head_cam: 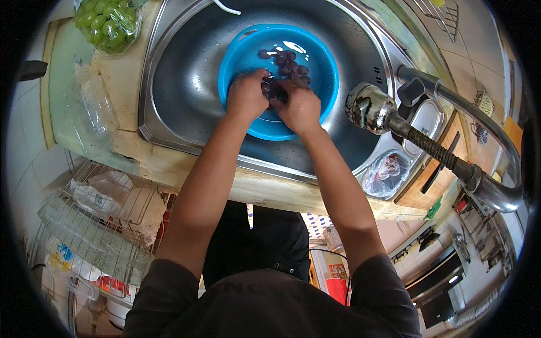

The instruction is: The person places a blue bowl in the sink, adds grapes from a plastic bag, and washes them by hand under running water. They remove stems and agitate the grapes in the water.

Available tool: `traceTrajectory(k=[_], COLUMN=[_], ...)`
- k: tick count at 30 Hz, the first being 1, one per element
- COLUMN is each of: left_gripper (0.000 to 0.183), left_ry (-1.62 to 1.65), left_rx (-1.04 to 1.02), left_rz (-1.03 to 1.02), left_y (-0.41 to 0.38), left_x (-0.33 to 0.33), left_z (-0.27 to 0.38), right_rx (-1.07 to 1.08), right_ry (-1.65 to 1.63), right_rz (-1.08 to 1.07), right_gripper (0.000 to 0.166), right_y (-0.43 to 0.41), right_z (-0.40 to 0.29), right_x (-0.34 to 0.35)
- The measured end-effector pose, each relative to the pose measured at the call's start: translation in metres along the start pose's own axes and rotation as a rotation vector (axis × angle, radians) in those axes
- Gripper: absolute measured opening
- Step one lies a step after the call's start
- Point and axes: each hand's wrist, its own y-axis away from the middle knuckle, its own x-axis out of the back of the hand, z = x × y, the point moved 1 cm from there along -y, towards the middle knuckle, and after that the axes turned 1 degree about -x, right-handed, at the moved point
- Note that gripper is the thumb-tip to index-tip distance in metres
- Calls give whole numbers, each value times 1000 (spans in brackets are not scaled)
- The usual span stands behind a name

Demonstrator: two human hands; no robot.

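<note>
A blue plastic basin point(226, 84) holding water stands in the stainless steel sink point(186, 114). A bunch of dark purple grapes point(291, 66) lies in the water, partly hidden by my fingers. My left hand point(249, 95) reaches in over the basin's left side, its fingertips curled around grapes at the lower end of the bunch. From the right, my right hand point(301, 105) grips the same cluster with thumb and fingers, close to the left fingertips. Both sets of fingertips are partly hidden among the grapes and water.
A chrome faucet point(372, 107) with a ribbed hose juts over the sink's right side. Green grapes point(107, 25) in clear wrap and a clear plastic container point(95, 101) sit on the left counter. At right are a plastic-lined tray point(386, 173) and a wooden cutting board point(422, 186).
</note>
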Motion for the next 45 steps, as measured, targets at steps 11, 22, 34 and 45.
traceTrajectory(k=[11, 22, 34, 45], left_gripper=[60, 45, 17, 22], left_ry=[305, 723, 1480, 1104], left_rx=[-7, -61, 458, 187], left_rz=[142, -76, -278, -246], left_y=[-7, -13, -15, -15], left_x=[3, -4, 6, 0], left_z=[-3, 3, 1, -1], right_rx=[-403, -533, -333, -68], right_ry=[-942, -1259, -1058, -514], right_rz=[-9, -83, 102, 247], right_gripper=[8, 7, 7, 12], right_y=[-9, -7, -8, -5], right_z=[38, 45, 37, 21], right_x=[-14, 10, -8, 13])
